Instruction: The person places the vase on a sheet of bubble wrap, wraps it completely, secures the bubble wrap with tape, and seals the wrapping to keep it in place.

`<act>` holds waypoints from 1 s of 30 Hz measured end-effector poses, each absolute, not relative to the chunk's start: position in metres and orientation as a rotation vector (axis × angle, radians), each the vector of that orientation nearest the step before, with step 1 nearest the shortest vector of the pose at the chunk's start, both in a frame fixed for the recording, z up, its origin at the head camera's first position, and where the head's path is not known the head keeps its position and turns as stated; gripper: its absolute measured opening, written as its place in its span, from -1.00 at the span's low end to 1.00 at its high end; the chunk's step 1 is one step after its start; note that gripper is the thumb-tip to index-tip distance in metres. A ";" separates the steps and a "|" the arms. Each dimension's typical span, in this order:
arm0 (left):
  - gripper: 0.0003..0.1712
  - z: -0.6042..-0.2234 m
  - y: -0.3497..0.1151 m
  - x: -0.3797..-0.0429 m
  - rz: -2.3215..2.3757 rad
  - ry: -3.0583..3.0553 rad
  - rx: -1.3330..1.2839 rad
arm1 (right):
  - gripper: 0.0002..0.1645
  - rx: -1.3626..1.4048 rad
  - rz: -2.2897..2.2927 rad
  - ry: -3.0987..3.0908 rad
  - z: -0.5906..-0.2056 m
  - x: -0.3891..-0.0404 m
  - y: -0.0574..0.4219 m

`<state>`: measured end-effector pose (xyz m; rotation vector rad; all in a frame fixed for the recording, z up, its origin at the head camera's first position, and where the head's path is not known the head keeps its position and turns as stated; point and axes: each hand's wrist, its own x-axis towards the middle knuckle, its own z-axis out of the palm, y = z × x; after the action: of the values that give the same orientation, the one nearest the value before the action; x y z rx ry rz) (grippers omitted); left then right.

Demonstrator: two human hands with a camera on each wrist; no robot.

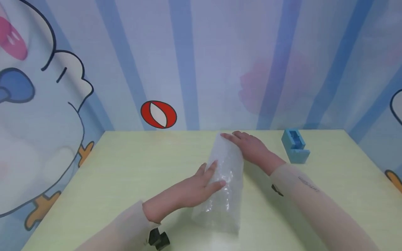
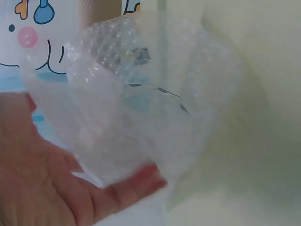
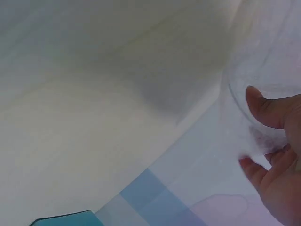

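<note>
A clear piece of bubble wrap [image 1: 230, 167] stands lengthwise above the table, its near end lowest; whether it is a bag or a folded sheet I cannot tell. My right hand [image 1: 252, 148] grips its far right edge, the thumb [image 3: 265, 110] on one face and fingertips at the other side. Along the left side, my left hand [image 1: 194, 188] touches the wrap with spread, fairly straight fingers. In the left wrist view the left thumb [image 2: 134, 188] lies in front of the bubble wrap [image 2: 141, 127]. The other left fingers are partly hidden.
A light-blue block shaped like a tape dispenser [image 1: 295, 148] stands at the table's back right; its teal edge [image 3: 68, 219] shows in the right wrist view. The pale yellow table [image 1: 135, 160] ends at a striped cartoon backdrop [image 1: 216, 69]. Dark wrist devices [image 1: 158, 238] sit below the sleeves.
</note>
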<state>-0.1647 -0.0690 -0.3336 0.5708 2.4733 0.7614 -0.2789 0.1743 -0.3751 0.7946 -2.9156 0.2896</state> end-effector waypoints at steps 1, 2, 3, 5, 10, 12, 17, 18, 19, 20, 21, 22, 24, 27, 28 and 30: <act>-0.16 -0.336 -0.071 -0.164 0.784 2.490 0.590 | -0.26 0.809 0.289 -2.919 -0.375 -0.281 0.173; -0.23 -0.338 -0.072 -0.163 0.800 2.519 0.618 | -0.26 0.816 0.296 -2.928 -0.375 -0.282 0.172; -0.28 -0.340 -0.073 -0.162 0.812 2.558 0.652 | -0.26 0.821 0.310 -2.940 -0.375 -0.284 0.171; -0.36 -0.346 -0.073 -0.162 0.800 2.654 0.748 | -0.27 0.830 0.339 -2.954 -0.376 -0.286 0.169; -0.40 -0.359 -0.071 -0.167 0.717 2.832 1.007 | -0.29 0.815 0.379 -2.969 -0.379 -0.290 0.164; -0.39 -0.364 -0.072 -0.170 0.711 2.843 1.055 | -0.29 0.806 0.382 -2.976 -0.378 -0.291 0.162; -0.35 -0.373 -0.079 -0.176 0.707 2.828 1.089 | -0.29 0.805 0.379 -2.999 -0.377 -0.293 0.157; -0.35 -0.374 -0.081 -0.178 0.707 2.823 1.101 | -0.29 0.807 0.372 -3.003 -0.377 -0.294 0.156; -0.35 -0.375 -0.082 -0.179 0.706 2.817 1.112 | -0.29 0.802 0.368 -3.011 -0.377 -0.295 0.155; -0.35 -0.376 -0.084 -0.181 0.709 2.810 1.120 | -0.28 0.798 0.363 -3.019 -0.377 -0.296 0.154; -0.35 -0.377 -0.085 -0.182 0.715 2.802 1.127 | -0.28 0.791 0.365 -3.027 -0.377 -0.297 0.153; -0.35 -0.377 -0.085 -0.183 0.721 2.795 1.130 | -0.28 0.788 0.367 -3.034 -0.377 -0.297 0.152; -0.36 -0.378 -0.086 -0.185 0.726 2.796 1.133 | -0.28 0.791 0.369 -3.035 -0.377 -0.299 0.150; -0.38 -0.379 -0.084 -0.187 0.730 2.820 1.163 | -0.28 0.820 0.350 -3.006 -0.376 -0.301 0.148; -0.39 -0.380 -0.083 -0.188 0.724 2.835 1.181 | -0.27 0.835 0.342 -2.991 -0.376 -0.302 0.148; -0.39 -0.382 -0.082 -0.189 0.711 2.869 1.219 | -0.26 0.867 0.330 -2.965 -0.375 -0.303 0.147</act>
<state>-0.1887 -0.0816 -0.3816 1.2189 2.8691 0.7108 -0.3031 0.1465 -0.3751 0.8673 -2.9654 0.3301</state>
